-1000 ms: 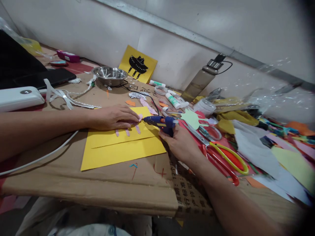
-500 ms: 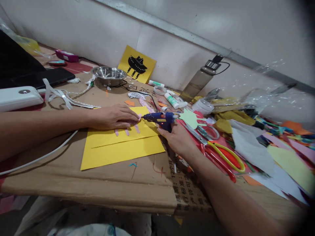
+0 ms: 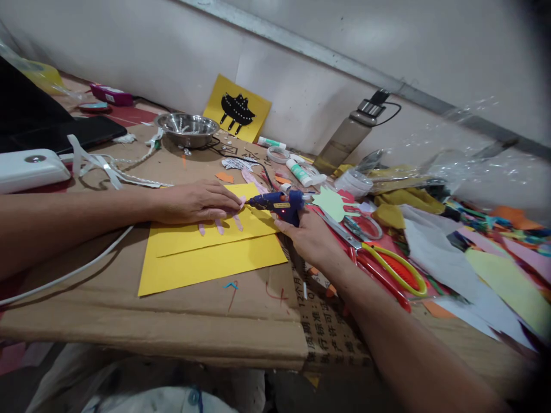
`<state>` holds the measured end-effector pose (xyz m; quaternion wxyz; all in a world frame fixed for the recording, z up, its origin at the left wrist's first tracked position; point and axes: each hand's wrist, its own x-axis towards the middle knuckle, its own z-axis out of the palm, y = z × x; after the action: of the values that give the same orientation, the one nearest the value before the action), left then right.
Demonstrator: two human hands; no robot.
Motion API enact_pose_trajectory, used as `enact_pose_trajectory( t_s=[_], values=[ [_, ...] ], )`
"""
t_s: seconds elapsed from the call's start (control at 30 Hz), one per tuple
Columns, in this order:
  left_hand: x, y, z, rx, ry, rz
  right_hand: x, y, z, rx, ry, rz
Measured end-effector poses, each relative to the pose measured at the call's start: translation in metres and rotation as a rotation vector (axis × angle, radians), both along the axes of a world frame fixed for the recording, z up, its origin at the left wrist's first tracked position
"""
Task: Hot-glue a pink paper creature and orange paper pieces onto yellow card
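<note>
My right hand [image 3: 314, 235] is wrapped round the handle of a dark blue hot glue gun [image 3: 282, 203], a small red light glowing on its side. Its nozzle points left and meets the edge of a pink paper cutout [image 3: 237, 222] by my left fingertips. My left hand [image 3: 202, 202] lies flat over that cutout, fingers stretched out, covering most of it; only pink strips and a raised edge show. Beneath are yellow sheets of card [image 3: 210, 264], one overlapping the other.
Scissors with yellow handles [image 3: 394, 269], a pale green cutout [image 3: 329, 202] and paper scraps [image 3: 495, 275] lie to the right. Behind stand a metal bowl [image 3: 187, 131], a yellow card with a black shape [image 3: 236, 109], glue sticks [image 3: 299, 172] and a bottle [image 3: 348, 135]. A white cable [image 3: 77, 275] crosses the left.
The view has shifted slightly, so the scene sits a little further left. Both hands and the glue gun keep nearly the same places over the card.
</note>
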<state>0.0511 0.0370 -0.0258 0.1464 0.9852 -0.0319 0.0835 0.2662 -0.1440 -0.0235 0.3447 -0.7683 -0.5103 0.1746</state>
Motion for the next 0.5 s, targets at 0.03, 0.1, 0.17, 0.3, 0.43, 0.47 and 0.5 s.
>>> enact_pose_trajectory(
  t_s=[0.03,0.1,0.17,0.3,0.43,0.47,0.5],
  values=[
    [0.0000,0.0000,0.0003,-0.003,-0.003,-0.006,0.0011,0.0007,-0.0015,0.010,0.004,-0.003],
    [-0.0001,0.0002,0.0005,-0.009,-0.015,-0.015,0.0025,0.0015,-0.0034,0.020,0.003,-0.008],
    [0.0000,0.0005,0.0005,-0.014,-0.025,-0.020,0.0028,0.0017,-0.0034,0.020,-0.014,-0.005],
    [0.0000,0.0012,0.0001,-0.007,-0.030,-0.025,0.0017,0.0011,-0.0012,-0.028,-0.014,-0.006],
    [-0.0001,0.0017,-0.0002,0.006,-0.017,-0.020,0.0011,-0.0005,-0.0009,0.004,0.077,0.010],
    [-0.0002,0.0018,-0.0002,0.006,-0.010,-0.015,0.0009,-0.0010,-0.0007,0.018,0.092,0.016],
    [-0.0002,0.0018,-0.0001,0.005,-0.004,-0.010,0.0006,-0.0015,-0.0001,0.024,0.099,0.021]
  ],
)
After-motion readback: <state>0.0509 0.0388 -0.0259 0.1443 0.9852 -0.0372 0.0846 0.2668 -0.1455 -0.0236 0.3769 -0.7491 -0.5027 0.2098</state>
